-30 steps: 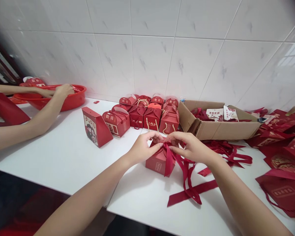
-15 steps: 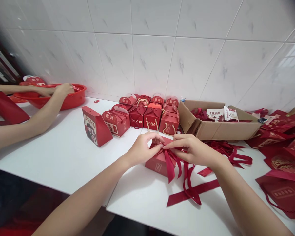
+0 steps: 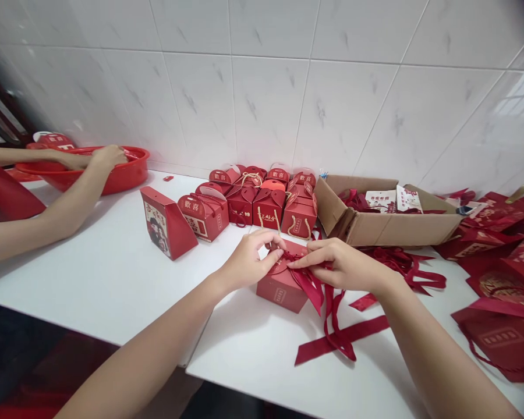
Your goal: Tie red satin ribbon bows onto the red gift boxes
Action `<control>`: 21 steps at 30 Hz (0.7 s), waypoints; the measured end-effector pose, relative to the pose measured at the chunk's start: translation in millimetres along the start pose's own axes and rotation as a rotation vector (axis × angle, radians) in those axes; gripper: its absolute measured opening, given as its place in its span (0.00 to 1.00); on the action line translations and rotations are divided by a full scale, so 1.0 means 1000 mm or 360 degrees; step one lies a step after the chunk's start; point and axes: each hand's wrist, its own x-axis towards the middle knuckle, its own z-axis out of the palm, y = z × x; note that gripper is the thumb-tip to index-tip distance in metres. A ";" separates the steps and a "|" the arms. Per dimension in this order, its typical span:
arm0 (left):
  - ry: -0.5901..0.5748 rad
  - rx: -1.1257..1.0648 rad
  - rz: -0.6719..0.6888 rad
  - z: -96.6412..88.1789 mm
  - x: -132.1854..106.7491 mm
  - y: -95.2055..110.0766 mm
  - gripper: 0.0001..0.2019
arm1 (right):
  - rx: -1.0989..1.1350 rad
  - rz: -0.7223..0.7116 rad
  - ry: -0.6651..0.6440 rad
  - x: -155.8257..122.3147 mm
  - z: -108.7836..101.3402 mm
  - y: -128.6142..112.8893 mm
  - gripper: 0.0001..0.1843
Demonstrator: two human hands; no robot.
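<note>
A red gift box (image 3: 282, 291) sits on the white table in front of me, with a dark red ribbon (image 3: 311, 285) gathered on its top and its tails hanging over the right side. My left hand (image 3: 253, 257) is at the top left of the box, thumb and forefinger pinched together beside the knot; what lies between them is hidden. From the right, my right hand (image 3: 338, 265) pinches the ribbon close to the knot, its other fingers curled. Loose ribbon strips (image 3: 343, 340) lie on the table below it.
Behind the box stand several finished-looking red boxes (image 3: 268, 206) and a triangular box (image 3: 170, 224). An open cardboard carton (image 3: 402, 228) holds cards and ribbon. Red bags (image 3: 498, 337) crowd the right. A co-worker's arms (image 3: 76, 192) reach into a red basin (image 3: 131, 174) at left.
My left fingers have shifted slightly left, away from the knot. The ribbon tails have swung to the right, baring more of the box front. The co-worker's hands remain in the basin.
</note>
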 end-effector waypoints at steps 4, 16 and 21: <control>-0.0162 -0.0021 0.0066 -0.002 -0.001 0.002 0.05 | 0.0121 -0.0016 0.0086 0.000 0.000 0.003 0.22; -0.0153 -0.0126 -0.0119 0.004 0.001 -0.006 0.12 | 0.0344 0.0158 0.0245 -0.001 -0.004 -0.001 0.09; -0.0050 -0.0132 -0.0206 0.005 0.003 -0.006 0.16 | 0.0426 0.0384 0.0402 0.002 0.003 -0.005 0.12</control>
